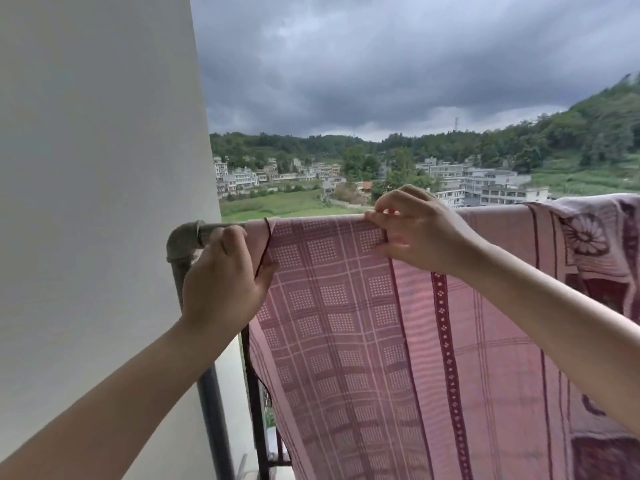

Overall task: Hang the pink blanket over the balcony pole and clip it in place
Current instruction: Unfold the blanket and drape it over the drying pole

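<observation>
The pink blanket (346,323), checked with dark red stripes and a flower border, hangs draped over the horizontal balcony pole (211,228). My left hand (225,282) grips the blanket's left edge, where a dark hem cord runs over the pole, close to the grey elbow joint (180,239). My right hand (412,230) pinches the fabric on top of the pole further right. The pole is hidden under the cloth from the left edge rightward. No clip is visible.
A white wall (97,202) stands close on the left. A dark vertical pipe (216,424) and dark railing post (258,427) run down below the elbow joint. Beyond the pole lie open air, fields, buildings and wooded hills.
</observation>
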{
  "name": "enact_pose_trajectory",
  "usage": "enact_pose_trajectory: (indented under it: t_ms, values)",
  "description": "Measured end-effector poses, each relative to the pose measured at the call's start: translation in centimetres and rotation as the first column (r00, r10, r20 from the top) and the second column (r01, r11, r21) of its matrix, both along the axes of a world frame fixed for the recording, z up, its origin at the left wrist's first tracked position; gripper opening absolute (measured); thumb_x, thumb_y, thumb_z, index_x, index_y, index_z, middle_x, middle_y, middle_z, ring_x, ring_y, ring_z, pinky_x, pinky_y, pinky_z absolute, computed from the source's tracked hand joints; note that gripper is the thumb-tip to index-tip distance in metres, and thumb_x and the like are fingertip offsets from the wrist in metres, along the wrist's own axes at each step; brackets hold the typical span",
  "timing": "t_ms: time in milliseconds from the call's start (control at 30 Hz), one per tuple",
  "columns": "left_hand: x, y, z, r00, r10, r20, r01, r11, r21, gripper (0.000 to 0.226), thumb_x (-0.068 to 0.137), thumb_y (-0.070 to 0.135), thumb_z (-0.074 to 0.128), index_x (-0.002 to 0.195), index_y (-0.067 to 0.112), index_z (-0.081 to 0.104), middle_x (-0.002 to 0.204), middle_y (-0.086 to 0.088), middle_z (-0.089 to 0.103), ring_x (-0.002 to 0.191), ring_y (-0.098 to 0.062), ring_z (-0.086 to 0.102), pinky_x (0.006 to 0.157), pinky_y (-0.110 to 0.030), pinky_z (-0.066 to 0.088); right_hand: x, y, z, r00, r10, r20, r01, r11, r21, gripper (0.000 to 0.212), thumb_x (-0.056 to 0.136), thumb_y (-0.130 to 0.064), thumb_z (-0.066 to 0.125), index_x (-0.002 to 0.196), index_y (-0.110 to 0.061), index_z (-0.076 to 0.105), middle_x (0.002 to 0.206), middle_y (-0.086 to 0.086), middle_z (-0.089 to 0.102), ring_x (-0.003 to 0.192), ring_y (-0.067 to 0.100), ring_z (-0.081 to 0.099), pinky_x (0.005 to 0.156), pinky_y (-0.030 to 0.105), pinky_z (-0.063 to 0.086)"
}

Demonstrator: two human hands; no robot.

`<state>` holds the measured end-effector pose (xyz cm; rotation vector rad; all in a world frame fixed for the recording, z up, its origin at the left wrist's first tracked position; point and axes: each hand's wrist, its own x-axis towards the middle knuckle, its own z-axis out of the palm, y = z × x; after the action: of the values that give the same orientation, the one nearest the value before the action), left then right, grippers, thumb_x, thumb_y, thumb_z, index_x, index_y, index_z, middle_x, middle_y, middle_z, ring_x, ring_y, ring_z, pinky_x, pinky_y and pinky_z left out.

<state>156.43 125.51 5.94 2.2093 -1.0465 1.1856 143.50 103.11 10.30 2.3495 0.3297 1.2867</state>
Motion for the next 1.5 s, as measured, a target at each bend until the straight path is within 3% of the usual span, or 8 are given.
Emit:
enact_pose_trajectory:
  t_ms: [267, 467, 700, 800, 900, 1067, 1267, 1500]
  values:
    - [0.2, 1.8, -1.0, 0.946, -0.313, -0.082, 0.292, 0.935, -0.2, 0.012, 0.083, 0.0, 0.059, 0.092, -0.006, 0.065, 0.071, -0.021, 0.07, 0.057, -0.033, 0.064, 0.053, -0.028, 0.048, -0.1, -0.4, -1.3, 0.983, 0.1, 0.157, -0.107, 0.993, 0.039, 0.023, 0.08, -0.014, 0.06, 0.065, 0.001, 0.068, 0.055, 0.01, 0.057, 0.057, 0.02, 0.049, 0.057, 0.023, 0.042]
    - [2.8, 2.1, 6.2, 0.958, -0.221, -0.182, 0.114, 0.878, -0.464, 0.023, 0.093, 0.011, 0.043, 0.094, -0.004, 0.061, 0.089, -0.021, 0.067, 0.081, -0.038, 0.059, 0.067, -0.035, 0.044, 3.1, 2.9, 4.7, 0.976, -0.197, 0.089, 0.186, 0.976, 0.115, 0.018, 0.075, -0.007, 0.068, 0.057, -0.006, 0.064, 0.048, 0.002, 0.052, 0.054, 0.015, 0.048, 0.065, 0.028, 0.052]
    - [8.8, -1.1, 17.3, 0.953, 0.143, -0.266, -0.229, 0.917, -0.327, 0.027, 0.091, 0.005, 0.041, 0.109, -0.008, 0.054, 0.113, -0.033, 0.06, 0.108, -0.045, 0.054, 0.089, -0.045, 0.045, 11.8, 4.4, 13.7, 0.874, -0.416, -0.252, 0.486, 0.758, 0.435, 0.026, 0.087, -0.002, 0.043, 0.106, 0.002, 0.06, 0.111, 0.025, 0.062, 0.104, 0.035, 0.059, 0.085, 0.037, 0.048]
    - [8.8, -2.9, 15.6, 0.877, 0.132, -0.462, -0.193, 0.977, -0.087, 0.029, 0.088, 0.006, 0.05, 0.111, -0.01, 0.057, 0.119, -0.029, 0.059, 0.113, -0.038, 0.055, 0.094, -0.039, 0.045, 11.5, 3.0, 9.7, 0.546, -0.255, -0.798, 0.686, 0.683, 0.25, 0.035, 0.094, -0.035, 0.042, 0.107, -0.006, 0.056, 0.113, 0.017, 0.06, 0.081, 0.02, 0.056, 0.078, 0.029, 0.046]
    - [7.6, -2.4, 11.6, 0.769, 0.079, -0.634, 0.03, 0.987, 0.16, 0.02, 0.087, 0.01, 0.053, 0.102, 0.001, 0.064, 0.106, -0.018, 0.064, 0.103, -0.031, 0.06, 0.076, -0.031, 0.046, 8.3, 3.5, 6.5, 0.3, 0.01, -0.954, 0.762, 0.599, 0.246, 0.038, 0.096, -0.041, 0.028, 0.105, -0.016, 0.055, 0.114, 0.012, 0.057, 0.083, 0.017, 0.056, 0.094, 0.03, 0.043]
    - [4.6, 1.2, 8.0, 0.906, -0.001, -0.424, 0.096, 0.974, 0.203, 0.043, 0.094, 0.025, 0.044, 0.054, 0.01, 0.041, 0.054, -0.006, 0.042, 0.06, -0.024, 0.043, 0.051, -0.031, 0.026, 4.1, 4.3, 6.6, 0.774, 0.135, -0.619, 0.28, 0.804, 0.525, 0.04, 0.095, -0.032, 0.036, 0.115, -0.005, 0.058, 0.114, 0.014, 0.064, 0.096, 0.017, 0.061, 0.097, 0.031, 0.046]
    - [1.5, 3.5, 2.3, 0.991, 0.029, -0.128, -0.034, 0.999, -0.031, 0.038, 0.082, 0.013, 0.063, 0.114, -0.004, 0.053, 0.115, -0.026, 0.058, 0.108, -0.041, 0.053, 0.088, -0.044, 0.045, 2.5, 3.9, 2.8, 0.927, 0.063, -0.369, 0.028, 0.971, 0.237, 0.035, 0.081, -0.016, 0.064, 0.113, -0.002, 0.062, 0.104, 0.014, 0.066, 0.094, 0.025, 0.062, 0.089, 0.041, 0.051]
    - [0.4, 2.6, -2.8, 0.763, -0.244, -0.599, 0.08, 0.955, -0.287, 0.028, 0.093, 0.02, 0.046, 0.096, -0.003, 0.061, 0.09, -0.016, 0.066, 0.088, -0.038, 0.061, 0.076, -0.039, 0.049, 2.9, 3.6, 0.2, 0.979, 0.193, -0.065, -0.177, 0.964, 0.197, 0.021, 0.077, -0.009, 0.06, 0.087, 0.005, 0.071, 0.08, 0.015, 0.074, 0.07, 0.024, 0.072, 0.07, 0.032, 0.058]
